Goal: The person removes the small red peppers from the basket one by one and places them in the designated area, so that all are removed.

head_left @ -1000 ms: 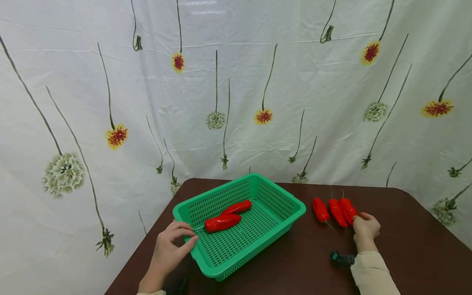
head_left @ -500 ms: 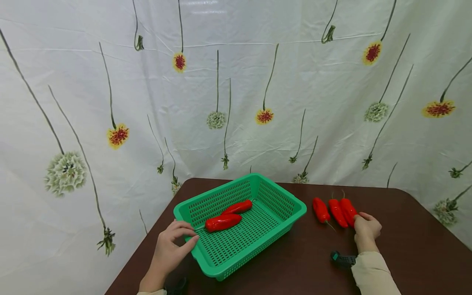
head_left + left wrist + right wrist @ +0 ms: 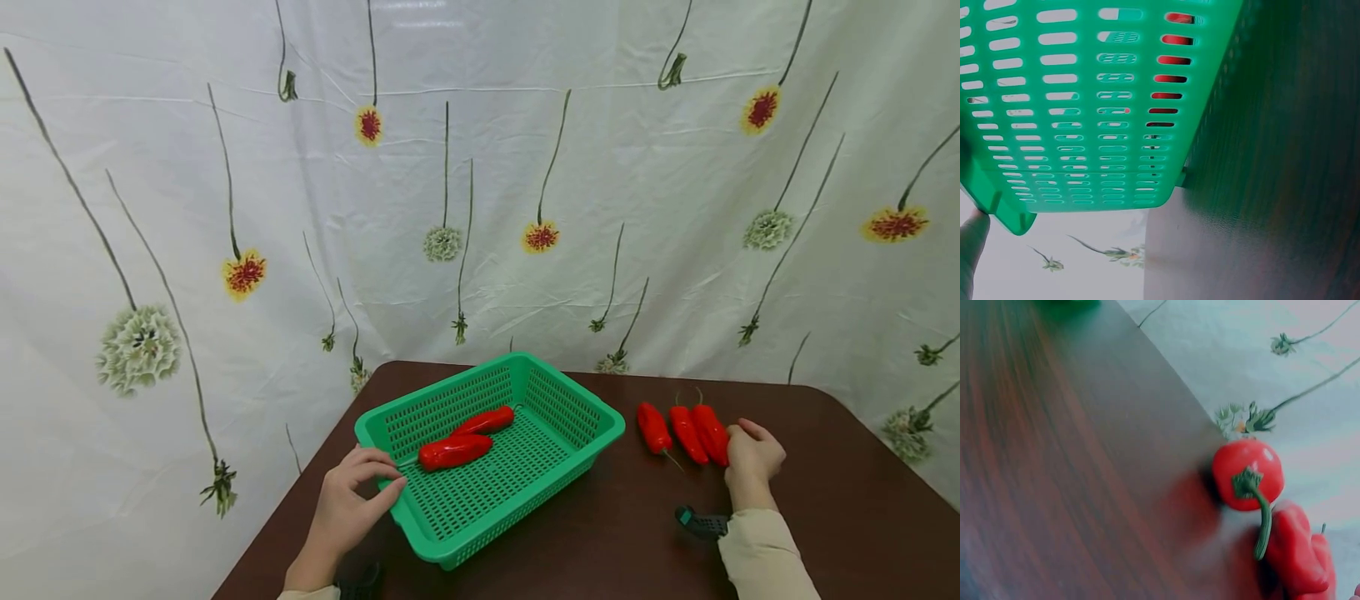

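A green plastic basket [image 3: 525,500] sits on the dark table with two red peppers [image 3: 454,452] inside. My left hand [image 3: 352,500] holds its near-left rim, thumb inside and fingers over the edge. The left wrist view shows the slotted basket wall [image 3: 1085,150] and a finger [image 3: 972,240] at the rim. Three more red peppers lie side by side to the right: a left one [image 3: 654,428], a middle one [image 3: 687,434] and a right one [image 3: 709,433]. Right beside that last pepper is my right hand [image 3: 752,457], fingers loosely bent; its fingertips are mostly hidden.
Dark wood table [image 3: 622,533] extends between the basket and my right forearm. A white curtain [image 3: 487,192] printed with flowers hangs behind the table's far edge. A black strap device [image 3: 701,523] is worn at my right wrist.
My right hand has drawn slightly right, off the rightmost pepper, which stays in place. My left hand and the basket keep their position; the view has shifted slightly.
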### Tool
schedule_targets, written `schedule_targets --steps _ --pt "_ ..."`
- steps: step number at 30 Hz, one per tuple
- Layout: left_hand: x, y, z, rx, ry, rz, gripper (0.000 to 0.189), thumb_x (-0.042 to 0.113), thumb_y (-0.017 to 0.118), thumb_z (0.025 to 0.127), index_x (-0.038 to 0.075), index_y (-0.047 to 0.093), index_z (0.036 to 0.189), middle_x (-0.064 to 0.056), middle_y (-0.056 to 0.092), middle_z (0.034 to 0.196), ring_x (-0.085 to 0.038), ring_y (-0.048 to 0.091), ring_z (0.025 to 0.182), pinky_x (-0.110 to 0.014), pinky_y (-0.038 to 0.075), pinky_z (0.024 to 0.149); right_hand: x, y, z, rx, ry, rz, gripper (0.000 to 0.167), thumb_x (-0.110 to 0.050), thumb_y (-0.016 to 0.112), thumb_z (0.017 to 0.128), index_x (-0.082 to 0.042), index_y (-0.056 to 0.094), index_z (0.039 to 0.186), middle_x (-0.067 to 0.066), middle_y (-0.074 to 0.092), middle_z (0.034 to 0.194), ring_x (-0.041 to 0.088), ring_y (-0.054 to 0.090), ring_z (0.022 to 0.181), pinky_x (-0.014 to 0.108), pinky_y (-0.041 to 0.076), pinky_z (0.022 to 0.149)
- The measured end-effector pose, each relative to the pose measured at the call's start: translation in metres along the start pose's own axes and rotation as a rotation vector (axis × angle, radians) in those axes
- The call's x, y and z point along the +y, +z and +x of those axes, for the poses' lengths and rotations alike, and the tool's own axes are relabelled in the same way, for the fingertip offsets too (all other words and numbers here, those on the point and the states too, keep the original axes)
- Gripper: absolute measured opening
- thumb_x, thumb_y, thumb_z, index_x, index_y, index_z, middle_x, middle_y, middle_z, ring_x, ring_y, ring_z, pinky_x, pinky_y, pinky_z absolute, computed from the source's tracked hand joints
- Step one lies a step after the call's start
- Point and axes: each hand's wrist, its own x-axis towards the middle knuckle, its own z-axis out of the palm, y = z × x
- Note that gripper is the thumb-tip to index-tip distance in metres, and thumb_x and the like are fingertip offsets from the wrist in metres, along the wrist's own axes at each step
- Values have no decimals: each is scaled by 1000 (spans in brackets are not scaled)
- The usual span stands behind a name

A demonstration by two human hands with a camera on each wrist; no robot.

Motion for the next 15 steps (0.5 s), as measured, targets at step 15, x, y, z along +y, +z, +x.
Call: schedule_targets --steps 15 --pt "0 -1 0 -5 -7 4 33 -8 83 70 23 76 79 7 68 89 -7 59 87 -12 46 85 -39 21 -35 -234 -140 46 32 -9 59 98 -9 59 130 -10 57 105 -4 56 86 13 47 85"
